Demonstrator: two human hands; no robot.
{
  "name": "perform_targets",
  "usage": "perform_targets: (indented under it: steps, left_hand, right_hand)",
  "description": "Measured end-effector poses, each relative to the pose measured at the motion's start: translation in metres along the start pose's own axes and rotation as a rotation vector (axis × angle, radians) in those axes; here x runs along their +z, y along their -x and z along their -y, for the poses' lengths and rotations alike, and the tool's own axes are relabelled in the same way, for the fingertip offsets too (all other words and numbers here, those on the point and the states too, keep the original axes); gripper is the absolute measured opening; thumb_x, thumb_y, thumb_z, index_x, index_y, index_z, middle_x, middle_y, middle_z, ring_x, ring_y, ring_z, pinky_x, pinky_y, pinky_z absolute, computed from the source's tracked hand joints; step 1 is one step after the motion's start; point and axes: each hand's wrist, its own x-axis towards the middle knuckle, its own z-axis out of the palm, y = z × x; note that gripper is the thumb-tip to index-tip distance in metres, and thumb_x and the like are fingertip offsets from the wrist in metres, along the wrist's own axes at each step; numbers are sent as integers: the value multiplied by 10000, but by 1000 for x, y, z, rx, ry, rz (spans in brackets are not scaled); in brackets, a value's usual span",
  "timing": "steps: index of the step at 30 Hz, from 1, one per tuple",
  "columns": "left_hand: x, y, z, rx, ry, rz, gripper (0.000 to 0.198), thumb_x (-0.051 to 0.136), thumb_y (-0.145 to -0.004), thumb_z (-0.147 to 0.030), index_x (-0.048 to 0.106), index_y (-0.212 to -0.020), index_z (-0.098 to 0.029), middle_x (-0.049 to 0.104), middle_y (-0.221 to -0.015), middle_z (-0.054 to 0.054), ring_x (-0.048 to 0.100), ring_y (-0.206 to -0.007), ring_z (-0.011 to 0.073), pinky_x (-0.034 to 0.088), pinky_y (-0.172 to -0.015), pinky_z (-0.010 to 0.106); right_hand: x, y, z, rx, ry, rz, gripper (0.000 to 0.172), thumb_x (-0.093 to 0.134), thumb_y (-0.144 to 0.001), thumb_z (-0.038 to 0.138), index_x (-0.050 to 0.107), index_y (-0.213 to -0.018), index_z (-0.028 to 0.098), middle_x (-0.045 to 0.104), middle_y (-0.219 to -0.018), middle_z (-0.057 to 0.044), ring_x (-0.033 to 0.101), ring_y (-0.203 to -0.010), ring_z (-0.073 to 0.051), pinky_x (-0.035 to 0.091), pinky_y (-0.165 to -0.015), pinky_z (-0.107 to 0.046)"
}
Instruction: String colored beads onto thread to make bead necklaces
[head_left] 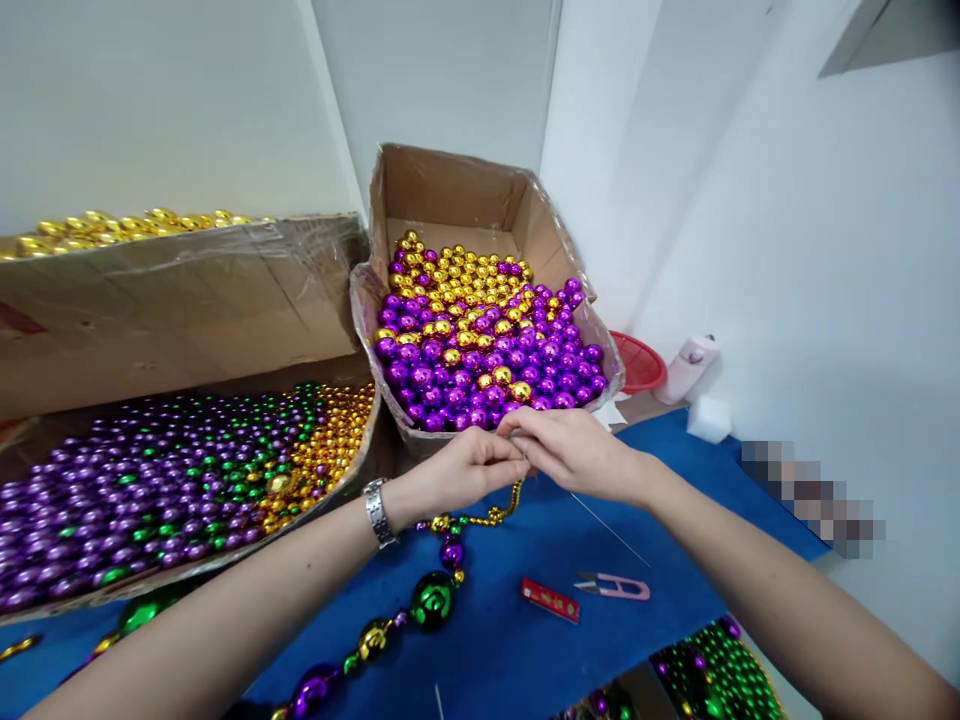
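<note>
Hands [517,455] pinch a glossy round-bead strand [420,600] over blue cloth [510,640].

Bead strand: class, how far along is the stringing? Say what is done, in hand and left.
Done: gold, purple and green beads sit on the bead strand across the blue table. In hand: left hand and right hand pinch its upper end. Left: thread trails bare past the right hand, and the box holds loose beads, so more may follow.
</note>
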Motion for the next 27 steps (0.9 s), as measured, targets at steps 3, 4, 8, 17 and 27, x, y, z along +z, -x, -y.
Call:
perform_targets:
  steps: [3,4,8,17,27]
  left_hand:
    - [1,-1,-1,14,-90,-6,351,493,-849,-379,561,-608,-134,324,-540,-53,249,-499,71,203,-448,212]
    - [2,-1,0,9,-119,-20,364,499,-845,-382,542,-581,-135,318,-530,-54,250,-492,70,198,-443,212]
    - [-3,3,-1,-10,-179,-92,369,481,-852,-387,546,-591,-136,382,-526,-42,300,-486,72,214,-440,205]
    - [-1,2,-21,173,-535,-181,324,409,-909,-304,608,-713,-141,545,-623,5,426,-535,88,303,-515,219]
    - [-1,15,-16,58,-485,-191,356,429,-886,-289,547,-586,-138,434,-537,-20,339,-495,79,239,-470,228]
  right_hand:
    - [-2,-1,0,11,-61,5,206,408,-913,177,523,-1083,186,622,-969,-26,570,-816,-122,400,-719,-254]
    - [-4,1,-2,18,-82,9,202,417,-914,180,539,-1074,181,625,-966,-28,569,-818,-122,397,-722,-254]
    - [-16,19,-10,52,-202,73,188,466,-919,247,630,-877,163,629,-750,0,554,-655,-95,396,-616,-226]
    - [-8,12,22,75,-1238,-434,235,470,-917,434,520,-814,228,588,-1075,-17,540,-1076,-155,430,-942,-379]
    - [-73,-46,58,172,-1282,-594,267,484,-921,246,476,-662,180,240,-495,102,210,-362,-8,202,-343,-139]
